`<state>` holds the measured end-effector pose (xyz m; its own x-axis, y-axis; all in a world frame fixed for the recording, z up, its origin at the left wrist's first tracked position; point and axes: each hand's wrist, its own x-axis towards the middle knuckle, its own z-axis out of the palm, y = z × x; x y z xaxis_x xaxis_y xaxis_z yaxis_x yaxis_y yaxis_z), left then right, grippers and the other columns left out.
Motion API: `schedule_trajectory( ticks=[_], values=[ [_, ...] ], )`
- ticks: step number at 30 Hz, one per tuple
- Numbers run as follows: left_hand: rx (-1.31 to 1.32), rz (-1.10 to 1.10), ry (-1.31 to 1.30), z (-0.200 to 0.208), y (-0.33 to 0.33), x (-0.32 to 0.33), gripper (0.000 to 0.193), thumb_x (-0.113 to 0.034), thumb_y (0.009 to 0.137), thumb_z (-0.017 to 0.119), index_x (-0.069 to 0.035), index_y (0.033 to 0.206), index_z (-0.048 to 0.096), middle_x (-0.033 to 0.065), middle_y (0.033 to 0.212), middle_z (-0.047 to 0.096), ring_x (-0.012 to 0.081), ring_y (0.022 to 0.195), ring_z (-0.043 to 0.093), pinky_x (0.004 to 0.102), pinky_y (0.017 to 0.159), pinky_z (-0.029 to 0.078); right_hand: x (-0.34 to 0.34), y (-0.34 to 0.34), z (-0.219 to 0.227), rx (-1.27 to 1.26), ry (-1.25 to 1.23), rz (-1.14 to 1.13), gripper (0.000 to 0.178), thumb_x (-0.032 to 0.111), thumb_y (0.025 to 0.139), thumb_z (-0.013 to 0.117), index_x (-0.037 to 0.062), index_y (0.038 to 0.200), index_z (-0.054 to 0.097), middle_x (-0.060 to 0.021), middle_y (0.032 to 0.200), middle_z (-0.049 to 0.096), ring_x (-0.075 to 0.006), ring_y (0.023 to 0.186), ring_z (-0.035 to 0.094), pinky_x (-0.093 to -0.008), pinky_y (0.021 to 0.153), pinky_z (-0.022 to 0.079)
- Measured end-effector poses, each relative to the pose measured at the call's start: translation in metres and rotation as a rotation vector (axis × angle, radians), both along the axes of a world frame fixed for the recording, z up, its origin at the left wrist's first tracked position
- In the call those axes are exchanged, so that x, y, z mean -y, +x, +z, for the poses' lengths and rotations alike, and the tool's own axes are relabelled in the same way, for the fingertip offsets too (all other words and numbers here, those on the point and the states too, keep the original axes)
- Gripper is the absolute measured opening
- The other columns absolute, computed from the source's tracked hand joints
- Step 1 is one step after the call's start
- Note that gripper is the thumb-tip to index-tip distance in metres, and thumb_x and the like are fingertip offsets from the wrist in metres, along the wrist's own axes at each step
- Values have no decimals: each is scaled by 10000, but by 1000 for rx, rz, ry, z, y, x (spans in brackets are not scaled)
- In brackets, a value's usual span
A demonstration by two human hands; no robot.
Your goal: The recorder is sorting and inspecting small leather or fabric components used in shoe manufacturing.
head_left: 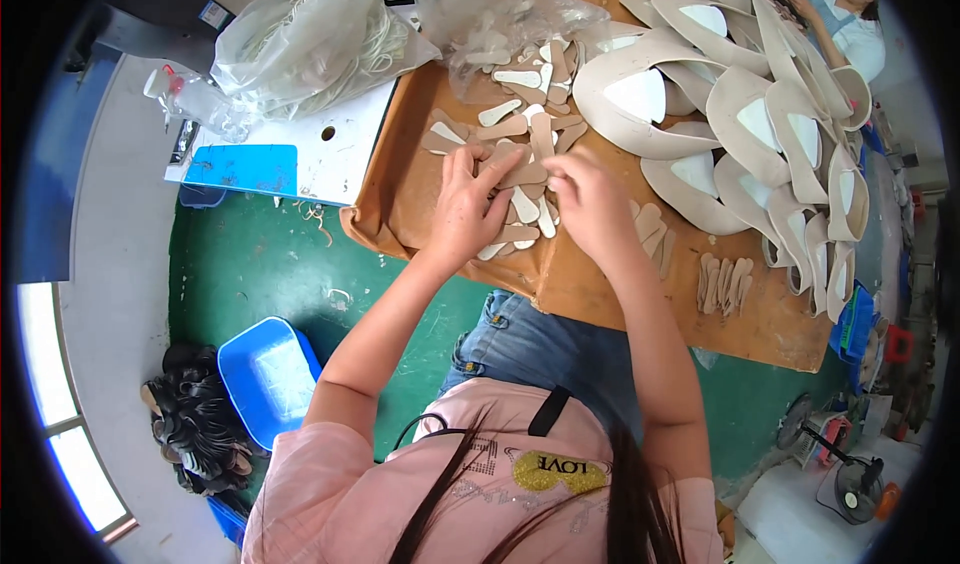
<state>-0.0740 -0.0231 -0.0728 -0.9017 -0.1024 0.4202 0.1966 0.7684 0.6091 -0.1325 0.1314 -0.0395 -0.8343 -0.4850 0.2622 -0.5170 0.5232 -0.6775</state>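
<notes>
On a brown-covered table lies a loose pile of small paddle-shaped beige shoe pieces (522,203), some with white facing up. My left hand (465,209) rests on the left side of the pile, its fingers stretched out over the pieces and its thumb apart. My right hand (588,202) is closed at the pile's right side, with thumb and fingertips pinched at the lower end of a beige strap piece (541,136). Its curled fingers partly hide the grip. More pieces, beige and white, spread out beyond both hands.
Large beige shoe uppers (625,94) with white patches are heaped at the right. Small bundled pieces (724,285) lie near the table's front edge. Plastic bags (310,49) and a clear bottle (205,104) stand back left. A blue bin (268,379) sits on the floor; another person (850,24) is far right.
</notes>
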Motion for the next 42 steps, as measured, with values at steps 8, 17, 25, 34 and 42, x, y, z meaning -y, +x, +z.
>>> schedule_trajectory(
  ticks=[8, 17, 25, 34, 42],
  values=[
    [8, 21, 26, -4, 1, -1, 387, -33, 637, 607, -76, 1019, 569, 163, 955, 418, 317, 926, 405, 370, 792, 379, 22, -9, -22, 172, 82, -82, 149, 59, 675, 609, 51, 773, 497, -104, 850, 489, -293, 755, 533, -383, 629, 429],
    [50, 19, -44, -13, -5, 4, 343, -65, 662, 583, -52, 1004, 568, 185, 993, 419, 367, 999, 381, 406, 846, 353, 12, 42, 9, 306, -324, 106, 137, -5, 700, 578, 25, 693, 445, -90, 630, 485, -221, 551, 521, -302, 509, 419],
    [-77, 115, -35, 25, 1, 6, 302, 7, 676, 533, -32, 974, 556, 149, 1054, 489, 337, 1042, 400, 400, 881, 337, -25, 33, 4, 594, -550, 9, 95, -4, 728, 593, 0, 794, 524, -2, 691, 543, -41, 615, 497, -171, 557, 425],
    [254, -266, 721, 39, 20, -38, 294, 11, 758, 560, -7, 1048, 518, -15, 670, 494, 39, 597, 449, 177, 540, 377, -37, 35, 10, 760, -660, -11, 224, -65, 715, 552, -9, 922, 487, -44, 806, 556, -80, 740, 527, -191, 670, 439],
    [398, -310, 996, 33, 20, -48, 255, 25, 788, 528, -7, 1041, 510, -19, 698, 499, 37, 630, 471, 164, 560, 391, -52, 36, 10, 856, -774, -47, 135, -41, 762, 534, -22, 895, 535, -54, 801, 562, -77, 705, 533, -197, 647, 449]
  ],
)
